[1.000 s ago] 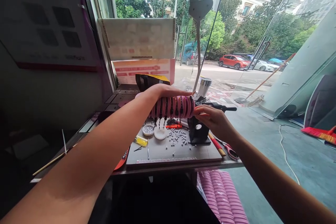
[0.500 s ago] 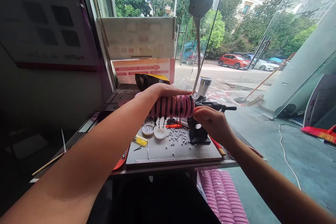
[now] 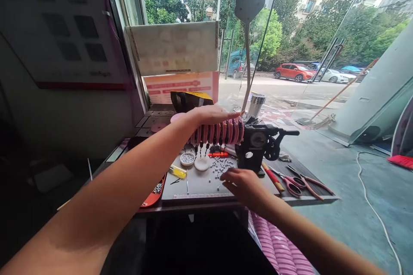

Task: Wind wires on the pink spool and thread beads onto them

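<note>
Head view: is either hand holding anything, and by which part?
Left hand lies flat along the top of the row of pink rings; a grip cannot be told. Right hand hovers by loose grey beads, nothing seen held.

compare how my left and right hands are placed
The left hand lies flat on the pink rings, raised above the grey mat. The right hand is low over it, fingers curled by the loose beads. Both are bare.

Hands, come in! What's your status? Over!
Left hand flat on pink ring stack. Right hand low over grey mat, by loose beads. Black press beside stack.
</note>
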Demonstrator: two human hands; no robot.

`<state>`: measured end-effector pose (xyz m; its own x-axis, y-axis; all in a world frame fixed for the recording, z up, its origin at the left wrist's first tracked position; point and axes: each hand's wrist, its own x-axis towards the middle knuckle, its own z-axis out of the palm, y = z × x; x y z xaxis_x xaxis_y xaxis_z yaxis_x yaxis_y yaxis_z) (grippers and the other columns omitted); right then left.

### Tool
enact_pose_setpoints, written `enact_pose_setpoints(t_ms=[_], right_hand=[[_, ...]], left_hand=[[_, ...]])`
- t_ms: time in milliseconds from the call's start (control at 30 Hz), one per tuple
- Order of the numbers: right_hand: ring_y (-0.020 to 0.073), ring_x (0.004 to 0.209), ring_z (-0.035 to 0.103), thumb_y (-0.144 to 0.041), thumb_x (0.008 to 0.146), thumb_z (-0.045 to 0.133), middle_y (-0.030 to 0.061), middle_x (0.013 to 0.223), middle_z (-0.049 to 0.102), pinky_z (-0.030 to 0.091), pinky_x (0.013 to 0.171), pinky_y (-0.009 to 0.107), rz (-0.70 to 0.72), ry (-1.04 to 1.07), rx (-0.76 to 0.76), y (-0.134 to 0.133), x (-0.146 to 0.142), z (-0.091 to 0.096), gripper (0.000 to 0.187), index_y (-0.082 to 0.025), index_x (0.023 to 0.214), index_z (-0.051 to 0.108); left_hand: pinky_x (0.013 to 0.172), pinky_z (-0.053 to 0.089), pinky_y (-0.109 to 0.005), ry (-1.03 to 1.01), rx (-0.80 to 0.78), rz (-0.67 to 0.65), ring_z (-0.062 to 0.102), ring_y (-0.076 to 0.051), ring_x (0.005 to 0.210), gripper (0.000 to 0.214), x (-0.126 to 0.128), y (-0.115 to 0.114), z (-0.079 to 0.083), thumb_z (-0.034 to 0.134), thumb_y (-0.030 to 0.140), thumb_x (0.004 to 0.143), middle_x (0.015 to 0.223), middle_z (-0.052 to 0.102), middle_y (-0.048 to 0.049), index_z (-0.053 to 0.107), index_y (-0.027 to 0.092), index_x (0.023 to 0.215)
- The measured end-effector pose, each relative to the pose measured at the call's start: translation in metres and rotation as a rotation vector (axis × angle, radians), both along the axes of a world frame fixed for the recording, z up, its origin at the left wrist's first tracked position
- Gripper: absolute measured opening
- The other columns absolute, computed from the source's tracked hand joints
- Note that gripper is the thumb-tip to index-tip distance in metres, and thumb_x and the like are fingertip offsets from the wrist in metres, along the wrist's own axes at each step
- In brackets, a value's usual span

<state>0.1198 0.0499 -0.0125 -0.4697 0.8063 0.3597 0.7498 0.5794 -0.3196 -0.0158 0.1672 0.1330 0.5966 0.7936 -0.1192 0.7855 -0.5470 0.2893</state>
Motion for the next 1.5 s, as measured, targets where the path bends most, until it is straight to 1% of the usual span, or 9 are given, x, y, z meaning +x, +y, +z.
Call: enact_pose_setpoints(t_ms=[67, 167, 267, 567, 700, 800, 933, 1133, 1500], right_hand=[[0.0171, 0.079, 0.064, -0.012, 0.082, 0.052, 0.0075, 0.086, 0.068, 0.046, 0.069, 0.023, -0.002, -0.288, -0.173, -0.004, -0.012, -0.011, 0.017, -0.017, 0.089, 0.067], [0.0210, 0.086, 0.063, -0.010, 0.084, 0.048, 0.0112, 0.091, 0.067, 0.047, 0.070, 0.026, -0.007, -0.495, -0.204, -0.005, -0.023, -0.014, 0.021, -0.013, 0.093, 0.066], [0.0243, 0.085, 0.064, -0.004, 0.082, 0.045, 0.0144, 0.091, 0.066, 0.048, 0.066, 0.028, 0.003, -0.571, -0.188, -0.009, -0.032, -0.007, 0.025, -0.009, 0.093, 0.066], [0.0237, 0.077, 0.066, -0.004, 0.078, 0.048, 0.0122, 0.082, 0.069, 0.044, 0.059, 0.026, -0.033, -0.573, -0.175, -0.006, -0.041, 0.000, 0.023, -0.011, 0.088, 0.067], [0.0177, 0.065, 0.062, -0.012, 0.076, 0.053, 0.0072, 0.069, 0.067, 0.041, 0.059, 0.024, -0.027, -0.300, -0.163, -0.010, -0.035, 0.018, 0.013, -0.014, 0.074, 0.065], [0.0135, 0.067, 0.058, -0.015, 0.078, 0.051, 0.0045, 0.074, 0.064, 0.041, 0.065, 0.023, 0.164, 0.129, -0.094, -0.009, -0.041, 0.029, 0.011, -0.016, 0.075, 0.062], [0.0143, 0.077, 0.056, -0.023, 0.080, 0.050, 0.0054, 0.088, 0.061, 0.043, 0.067, 0.024, 0.178, 0.557, -0.249, 0.005, -0.073, 0.026, 0.012, -0.016, 0.074, 0.058], [0.0125, 0.066, 0.047, -0.036, 0.075, 0.052, 0.0034, 0.081, 0.053, 0.037, 0.053, 0.023, 0.193, 0.931, -0.460, 0.015, -0.111, 0.017, 0.020, -0.016, 0.076, 0.054], [0.0084, 0.057, 0.040, -0.040, 0.067, 0.064, -0.0026, 0.065, 0.047, 0.033, 0.054, 0.022, 0.428, 1.275, -0.769, -0.004, -0.130, 0.053, 0.026, -0.016, 0.074, 0.055]], left_hand=[[0.087, 0.040, -0.037, 0.033, 0.070, 0.037, 0.055, -0.027, 0.095, 0.075, 0.000, -0.007, -0.002, 0.025, 0.076, 0.075, 0.103, 0.062, -0.0108, 0.058, 0.017, 0.108], [0.096, 0.033, -0.044, 0.078, 0.165, 0.047, 0.046, -0.032, 0.109, 0.073, -0.001, -0.015, -0.001, 0.023, 0.069, 0.080, 0.116, 0.054, -0.0153, 0.057, 0.015, 0.114], [0.102, 0.025, -0.046, 0.136, 0.197, -0.002, 0.034, -0.033, 0.121, 0.061, -0.004, -0.020, 0.005, 0.021, 0.053, 0.089, 0.123, 0.049, -0.0166, 0.054, 0.014, 0.122], [0.098, 0.034, -0.027, -0.052, 0.000, -0.174, 0.047, -0.019, 0.111, 0.043, -0.035, -0.026, 0.012, 0.036, 0.029, 0.087, 0.126, 0.052, -0.0115, 0.044, 0.008, 0.125], [0.101, 0.030, -0.026, -0.157, -0.068, -0.272, 0.045, -0.019, 0.117, 0.046, -0.042, -0.030, 0.009, 0.034, 0.030, 0.089, 0.133, 0.046, -0.0152, 0.043, 0.003, 0.126], [0.103, 0.029, -0.026, -0.179, -0.099, -0.282, 0.042, -0.018, 0.120, 0.046, -0.042, -0.032, 0.010, 0.031, 0.032, 0.091, 0.137, 0.044, -0.0124, 0.043, 0.007, 0.126], [0.104, 0.027, -0.030, -0.116, -0.041, -0.273, 0.041, -0.020, 0.120, 0.041, -0.042, -0.034, 0.011, 0.031, 0.033, 0.089, 0.127, 0.054, -0.0057, 0.048, 0.013, 0.121], [0.100, 0.033, -0.032, -0.160, 0.003, -0.196, 0.045, -0.022, 0.114, 0.044, -0.046, -0.039, 0.012, 0.041, 0.025, 0.080, 0.123, 0.052, -0.0090, 0.047, 0.011, 0.121], [0.096, 0.036, -0.029, -0.116, 0.011, -0.193, 0.045, -0.019, 0.108, 0.049, -0.051, -0.043, 0.019, 0.043, 0.020, 0.070, 0.117, 0.049, -0.0076, 0.050, 0.013, 0.118]])
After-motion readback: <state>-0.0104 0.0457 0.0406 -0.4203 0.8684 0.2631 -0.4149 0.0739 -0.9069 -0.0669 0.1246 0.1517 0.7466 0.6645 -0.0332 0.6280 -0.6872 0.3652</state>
